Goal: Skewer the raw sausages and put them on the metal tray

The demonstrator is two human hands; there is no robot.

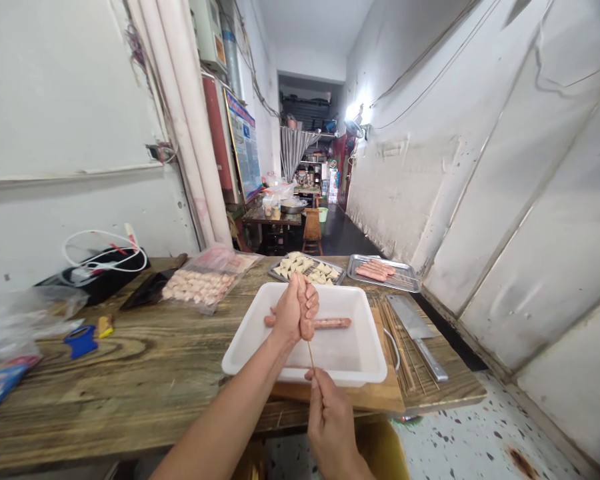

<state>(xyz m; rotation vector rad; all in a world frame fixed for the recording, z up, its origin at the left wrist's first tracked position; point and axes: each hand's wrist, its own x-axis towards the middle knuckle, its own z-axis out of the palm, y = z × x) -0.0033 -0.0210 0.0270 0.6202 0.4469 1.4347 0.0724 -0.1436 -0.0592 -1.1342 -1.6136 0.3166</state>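
My left hand (291,308) is wrapped around a sausage (307,329), held tilted above a white plastic tub (240,333). A thin wooden skewer (311,353) runs out of the sausage's lower end toward me. Its near end is pinched between the thumb and fingers of my right hand (329,407), just in front of the tub's rim. How far the skewer reaches inside the sausage is hidden. More sausages (334,323) lie in the tub behind my left hand, partly covered by it.
A cleaver (416,327) and loose skewers (400,347) lie right of the tub, on and beside a cutting board (370,395). Behind stand a metal tray of skewered sausages (375,269) and a tray of pale triangular pieces (300,265). Bagged pale pieces (195,287) lie left.
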